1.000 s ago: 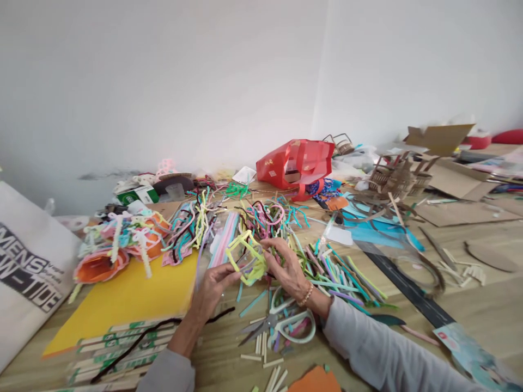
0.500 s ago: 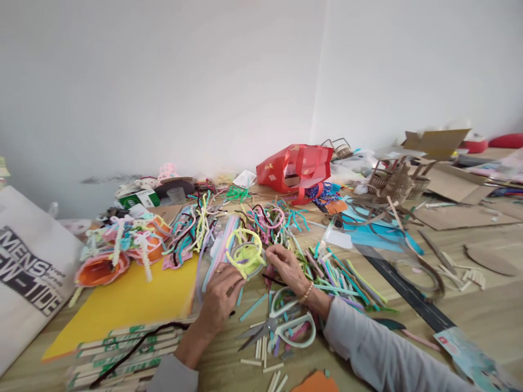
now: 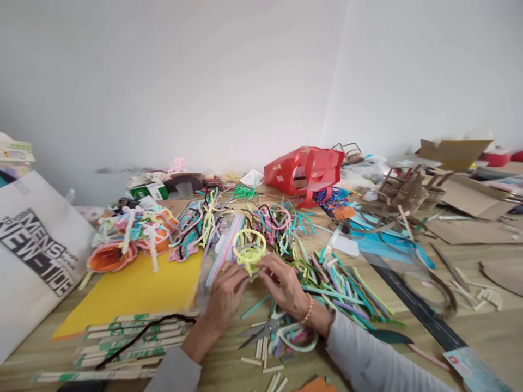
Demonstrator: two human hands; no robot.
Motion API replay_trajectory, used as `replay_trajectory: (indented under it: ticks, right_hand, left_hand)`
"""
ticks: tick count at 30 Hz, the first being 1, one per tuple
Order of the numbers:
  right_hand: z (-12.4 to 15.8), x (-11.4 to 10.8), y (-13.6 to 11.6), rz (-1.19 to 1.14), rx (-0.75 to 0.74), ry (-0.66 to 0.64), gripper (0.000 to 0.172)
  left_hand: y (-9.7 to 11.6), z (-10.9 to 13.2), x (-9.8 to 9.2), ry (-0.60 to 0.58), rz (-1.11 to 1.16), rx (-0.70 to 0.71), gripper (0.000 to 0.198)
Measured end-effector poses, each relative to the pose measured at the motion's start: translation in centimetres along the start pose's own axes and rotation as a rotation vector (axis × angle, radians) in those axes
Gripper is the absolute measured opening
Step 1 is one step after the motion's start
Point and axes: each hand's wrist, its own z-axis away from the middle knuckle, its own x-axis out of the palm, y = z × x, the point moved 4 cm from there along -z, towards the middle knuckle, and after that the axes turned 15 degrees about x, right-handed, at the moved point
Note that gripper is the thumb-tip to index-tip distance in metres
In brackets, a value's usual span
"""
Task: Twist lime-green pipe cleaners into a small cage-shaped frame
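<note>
A yellow pipe-cleaner piece (image 3: 250, 245) with rounded loops is between my two hands, near the middle of the view. My left hand (image 3: 226, 291) has its fingers closed on the lower left edge of it. My right hand (image 3: 283, 283), with a beaded bracelet at the wrist, is closed at its lower right side, fingertips close to those of my left. Scissors (image 3: 267, 328) with pale handles lie open on the table beneath my right wrist, which partly covers them.
Bundles of coloured pipe cleaners (image 3: 339, 286) lie to the right and behind. A yellow sheet (image 3: 134, 294) and wrapped sticks (image 3: 131, 340) are at the left, beside a white bag (image 3: 36, 245). A red bag (image 3: 304, 170) and cardboard box (image 3: 469, 190) stand farther back.
My right hand has moved down and left, closing on the yellow piece near my left hand. The whole view has shifted, so the surroundings appear farther right.
</note>
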Motion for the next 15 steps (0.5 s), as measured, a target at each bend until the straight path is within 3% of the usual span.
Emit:
replay_trajectory:
  ticks: [3, 10, 15]
  right_hand:
    - [0.3, 1.0, 0.1, 0.012, -0.034, -0.055, 0.024]
    - [0.3, 1.6, 0.9, 0.033, 0.071, -0.134, 0.010]
    - [0.3, 1.5, 1.0, 0.046, 0.110, -0.139, 0.007]
  left_hand:
    - [0.0, -0.1, 0.2, 0.020, 0.042, -0.061, 0.014]
    - [0.1, 0.3, 0.9, 0.004, 0.086, -0.063, 0.013]
    - [0.0, 0.6, 0.8, 0.056, 0.019, -0.116, 0.010]
